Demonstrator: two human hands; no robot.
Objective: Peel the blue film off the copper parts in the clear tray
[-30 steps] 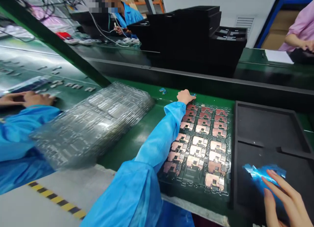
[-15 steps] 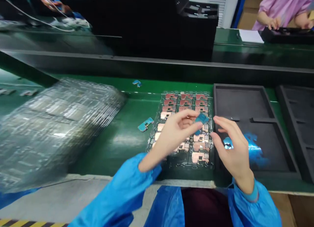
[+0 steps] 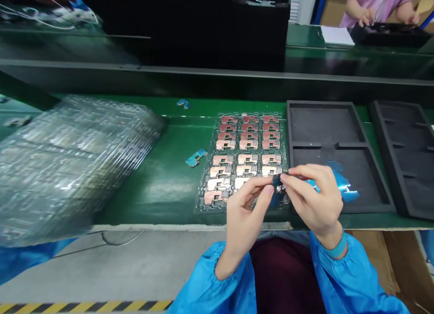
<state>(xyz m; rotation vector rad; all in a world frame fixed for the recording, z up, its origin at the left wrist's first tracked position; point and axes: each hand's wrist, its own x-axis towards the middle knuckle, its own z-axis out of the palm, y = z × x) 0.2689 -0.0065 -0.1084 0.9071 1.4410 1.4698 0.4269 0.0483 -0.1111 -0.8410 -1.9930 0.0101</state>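
Observation:
Between my two hands is a small dark blue circuit board (image 3: 278, 194), held over the front right corner of a clear plastic tray (image 3: 200, 209). My left hand (image 3: 249, 210) pinches its left side between thumb and fingers. The fingertips of my right hand (image 3: 313, 196) close on its upper right edge; whether they grip the board or a thin film on it is too small to tell. Copper-coloured circuit boards (image 3: 247, 159) lie in rows in the tray. Pieces of shiny blue film (image 3: 346, 187) lie in a black tray (image 3: 383, 169), partly behind my right hand.
Left of the boards leans a tall stack of clear plastic trays (image 3: 77, 156). Two loose blue boards lie on the green bench, one nearer (image 3: 195, 157) and one farther back (image 3: 183, 104). Another black tray (image 3: 407, 160) is at far right. Across the bench a person in pink (image 3: 379, 7) works.
Both hands have come down closer to the bench's front edge. My right hand, previously apart with spread fingers, has moved left and now pinches at the board in my left hand.

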